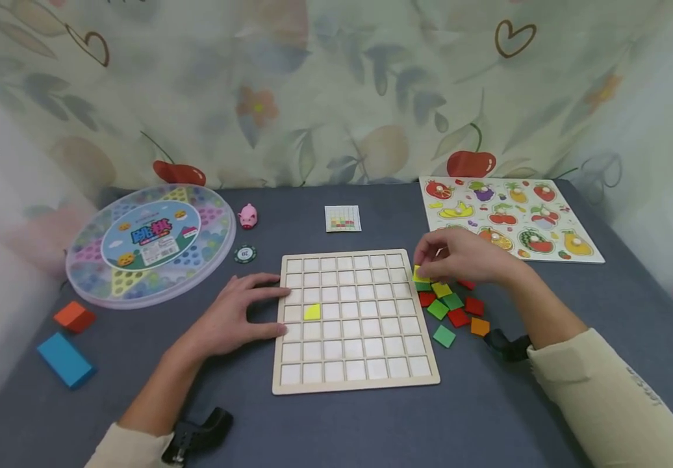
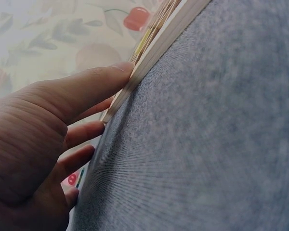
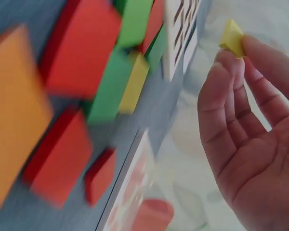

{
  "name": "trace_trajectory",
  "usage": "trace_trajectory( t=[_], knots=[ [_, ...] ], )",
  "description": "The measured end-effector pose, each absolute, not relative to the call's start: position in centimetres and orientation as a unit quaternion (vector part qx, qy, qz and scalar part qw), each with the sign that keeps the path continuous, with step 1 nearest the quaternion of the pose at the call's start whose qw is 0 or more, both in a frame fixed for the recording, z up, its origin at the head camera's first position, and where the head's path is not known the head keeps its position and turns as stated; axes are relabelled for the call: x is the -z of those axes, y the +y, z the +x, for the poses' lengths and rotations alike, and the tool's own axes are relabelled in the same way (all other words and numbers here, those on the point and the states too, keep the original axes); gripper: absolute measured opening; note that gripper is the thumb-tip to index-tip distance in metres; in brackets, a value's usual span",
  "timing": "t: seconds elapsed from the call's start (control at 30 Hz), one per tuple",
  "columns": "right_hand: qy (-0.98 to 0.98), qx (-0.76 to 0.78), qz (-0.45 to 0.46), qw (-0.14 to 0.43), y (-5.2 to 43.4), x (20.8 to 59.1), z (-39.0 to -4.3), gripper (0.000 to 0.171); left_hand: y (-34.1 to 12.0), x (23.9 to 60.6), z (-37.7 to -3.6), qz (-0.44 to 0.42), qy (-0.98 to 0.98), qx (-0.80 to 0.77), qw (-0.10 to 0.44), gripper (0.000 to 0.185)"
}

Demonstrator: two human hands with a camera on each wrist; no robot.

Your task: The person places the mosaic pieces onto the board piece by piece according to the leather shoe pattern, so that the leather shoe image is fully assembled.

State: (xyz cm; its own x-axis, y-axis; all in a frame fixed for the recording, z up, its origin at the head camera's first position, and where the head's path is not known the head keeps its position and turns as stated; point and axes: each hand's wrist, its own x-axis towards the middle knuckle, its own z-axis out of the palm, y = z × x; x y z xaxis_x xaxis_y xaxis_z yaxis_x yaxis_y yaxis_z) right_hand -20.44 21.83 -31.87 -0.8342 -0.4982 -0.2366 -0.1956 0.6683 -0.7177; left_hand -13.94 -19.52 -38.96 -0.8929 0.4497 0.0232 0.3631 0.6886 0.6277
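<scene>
A wooden grid board (image 1: 360,388) with white square cells lies in the middle of the table, and one yellow tile (image 1: 312,312) sits in a cell toward its left side. My left hand (image 1: 228,322) rests at the board's left edge, fingers spread and thumb (image 2: 103,84) touching the rim in the left wrist view. Off the board's right edge, my right hand (image 1: 468,257) pinches a yellow square tile (image 3: 231,39) between thumb and fingertips, raised above the table. Below that hand lies a loose pile of red, green, yellow and orange tiles, among them a green tile (image 1: 444,336).
A small pattern card (image 1: 343,219) lies behind the board. A fruit puzzle board (image 1: 570,250) is at the back right. To the left are a round Chinese checkers case (image 1: 219,260), a pink pig figure (image 1: 247,216), a chip (image 1: 245,253), an orange block (image 1: 75,316) and a blue block (image 1: 66,359).
</scene>
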Motion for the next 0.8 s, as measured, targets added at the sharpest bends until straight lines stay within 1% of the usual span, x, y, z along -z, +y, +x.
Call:
trace_trajectory(
  t=[0.1, 0.3, 0.57, 0.7, 0.8],
  knots=[
    [0.875, 0.378, -0.196, 0.23, 20.1, 32.0, -20.6, 0.016, -19.6, 39.0, -13.9, 0.221, 0.917, -0.326, 0.063, 0.059],
    [0.842, 0.416, -0.191, 0.286, 17.0, 32.4, -20.6, 0.014, -19.6, 39.0, -14.0, 0.222, 0.918, -0.322, 0.065, 0.06],
    [0.825, 0.402, -0.226, 0.327, 13.1, 33.1, -20.0, 0.006, -19.7, 38.8, -13.8, 0.224, 0.917, -0.324, 0.066, 0.06],
    [0.821, 0.389, -0.235, 0.345, 11.7, 33.7, -19.8, 0.005, -19.7, 38.9, -13.8, 0.226, 0.916, -0.325, 0.065, 0.059],
    [0.823, 0.378, -0.242, 0.348, 11.0, 33.9, -19.7, 0.005, -19.5, 38.9, -13.9, 0.226, 0.916, -0.326, 0.064, 0.059]
  ],
)
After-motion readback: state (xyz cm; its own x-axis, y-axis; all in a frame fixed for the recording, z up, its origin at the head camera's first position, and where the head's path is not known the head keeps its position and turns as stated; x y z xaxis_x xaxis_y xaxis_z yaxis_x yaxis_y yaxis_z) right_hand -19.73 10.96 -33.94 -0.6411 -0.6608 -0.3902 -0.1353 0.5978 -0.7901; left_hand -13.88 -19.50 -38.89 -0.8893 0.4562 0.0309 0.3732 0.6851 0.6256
